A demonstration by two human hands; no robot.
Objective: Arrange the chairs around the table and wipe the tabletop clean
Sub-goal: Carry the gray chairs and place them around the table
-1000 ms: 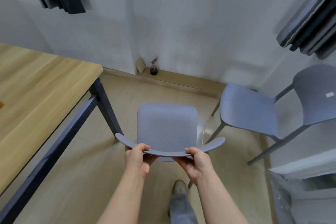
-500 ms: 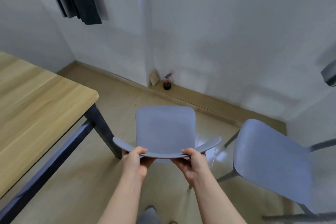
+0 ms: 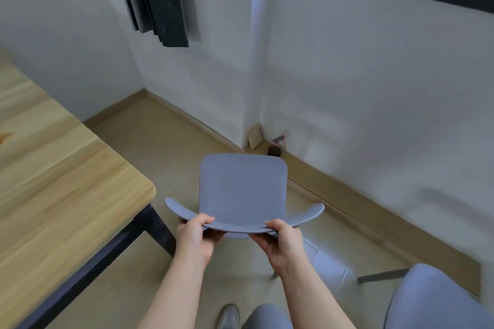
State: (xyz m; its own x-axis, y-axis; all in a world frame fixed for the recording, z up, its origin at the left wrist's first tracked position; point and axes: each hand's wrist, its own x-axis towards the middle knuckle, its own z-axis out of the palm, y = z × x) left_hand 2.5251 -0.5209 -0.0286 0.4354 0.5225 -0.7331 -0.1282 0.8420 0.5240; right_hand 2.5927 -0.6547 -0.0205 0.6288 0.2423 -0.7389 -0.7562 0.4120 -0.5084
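Both forearms are stretched forward. The chair back (image 3: 244,224) is gripped by the left hand (image 3: 196,238) and right hand (image 3: 280,243), fingers curled over its top edge.

We see the room in soft, even daylight, bright on the white wall (image 3: 374,88), with a pale glare patch on the floor (image 3: 330,267) beside the chair (image 3: 243,189). Shadows are faint and soft-edged, the clearest one lying behind the dark curtain (image 3: 157,0). We find the whole frame smeared by motion blur, worst at the right, and the wide lens bends straight lines near the edges.
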